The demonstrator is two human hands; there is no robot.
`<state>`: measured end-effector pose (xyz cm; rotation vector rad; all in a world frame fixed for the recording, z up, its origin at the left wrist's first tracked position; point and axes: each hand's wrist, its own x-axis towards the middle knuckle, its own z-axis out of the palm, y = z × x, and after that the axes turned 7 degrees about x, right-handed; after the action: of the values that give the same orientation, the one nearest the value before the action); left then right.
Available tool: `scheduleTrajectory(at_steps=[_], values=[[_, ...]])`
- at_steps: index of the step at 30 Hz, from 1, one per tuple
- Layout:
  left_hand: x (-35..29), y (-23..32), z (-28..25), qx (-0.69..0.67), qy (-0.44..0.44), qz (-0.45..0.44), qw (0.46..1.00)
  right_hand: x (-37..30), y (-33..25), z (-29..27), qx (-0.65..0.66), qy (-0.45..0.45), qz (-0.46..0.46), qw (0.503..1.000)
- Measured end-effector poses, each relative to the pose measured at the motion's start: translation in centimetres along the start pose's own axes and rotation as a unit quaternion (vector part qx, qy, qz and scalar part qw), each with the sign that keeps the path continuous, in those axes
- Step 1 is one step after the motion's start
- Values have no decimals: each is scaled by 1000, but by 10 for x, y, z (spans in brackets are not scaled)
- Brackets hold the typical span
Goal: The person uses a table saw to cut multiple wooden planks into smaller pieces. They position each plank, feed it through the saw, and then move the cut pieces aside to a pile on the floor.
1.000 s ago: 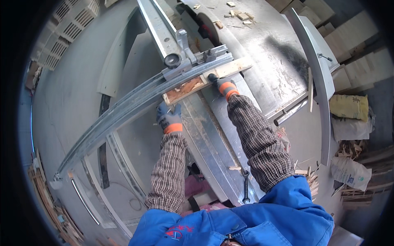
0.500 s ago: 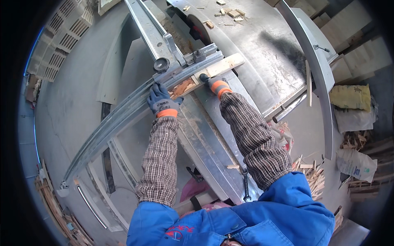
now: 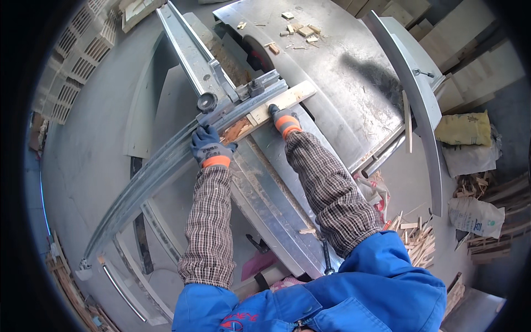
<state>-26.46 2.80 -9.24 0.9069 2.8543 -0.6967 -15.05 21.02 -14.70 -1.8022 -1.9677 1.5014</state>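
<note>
My left hand point(image 3: 211, 146), in a grey-blue glove with an orange cuff, has its fingers curled over the long metal fence point(image 3: 166, 145). Its thumb sticks out beside the left end of a wooden board point(image 3: 292, 97). That board lies along the fence's near side, with a rough reddish-brown patch at its left part. My right hand point(image 3: 285, 118), gloved alike, grips the board near its middle; a dark fingertip presses on top and the other fingers are mostly hidden. Beyond the fence, a round saw blade point(image 3: 256, 53) stands in the saw table point(image 3: 332, 83).
Wood offcuts point(image 3: 305, 31) lie on the table's far part. A curved-looking grey metal rail point(image 3: 416, 91) runs along the right. Sacks point(image 3: 466, 128) and a heap of wood strips point(image 3: 416, 243) are on the floor at right. A wrench point(image 3: 327, 259) lies near my body.
The whole view has shifted, so the machine, board and hands sit slightly lower and further left. Both hands keep about the same places on the fence and board.
</note>
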Motion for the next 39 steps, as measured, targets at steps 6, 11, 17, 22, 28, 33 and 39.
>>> scheduleTrajectory(at_steps=[6,11,17,22,28,33,39], values=[[-3,0,-1,-4,10,-10,1000,0,2,6,22,16,-26,999],[-7,4,5,-14,57,-18,998,14,9,11,-2,28,-43,999],[-10,8,-1,-12,53,-22,998,11,7,4,-7,15,-49,999],[-10,-2,9,4,29,-26,999,7,4,14,-13,5,-62,998],[-8,7,1,1,22,-17,1000,40,14,8,20,-39,-51,998],[-4,7,1,2,21,-17,1000,22,10,9,-2,27,-79,997],[-3,-2,9,-4,17,-13,1000,-16,35,-74,-5,-85,-70,994]])
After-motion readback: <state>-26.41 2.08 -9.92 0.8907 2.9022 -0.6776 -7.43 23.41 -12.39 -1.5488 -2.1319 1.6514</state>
